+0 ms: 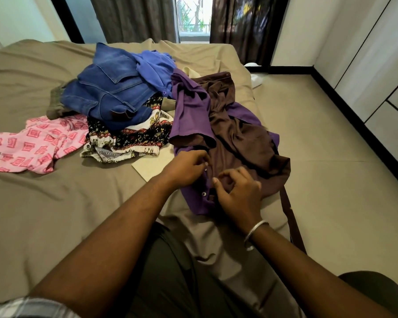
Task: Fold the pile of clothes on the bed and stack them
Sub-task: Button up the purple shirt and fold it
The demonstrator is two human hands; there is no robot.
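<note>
A purple shirt [192, 115] lies crumpled on the bed's right side with a brown garment [239, 138] tangled over it. My left hand [186, 167] pinches the purple shirt's button edge. My right hand [237, 193], a bangle on its wrist, has curled fingers on the cloth just right of the buttons, at the seam between purple and brown. Behind, a pile holds blue jeans [110, 92], a blue shirt [154, 65], and a black patterned garment [133, 134]. A pink patterned piece [32, 143] lies to the left.
The bed [55, 203] has a tan sheet. A cream cloth [154, 164] lies flat beside my left hand. The bed's right edge drops to a tan floor [331, 157] with white cupboards [377, 65] along the wall. Curtains [133, 17] hang behind. My knees are at the bottom.
</note>
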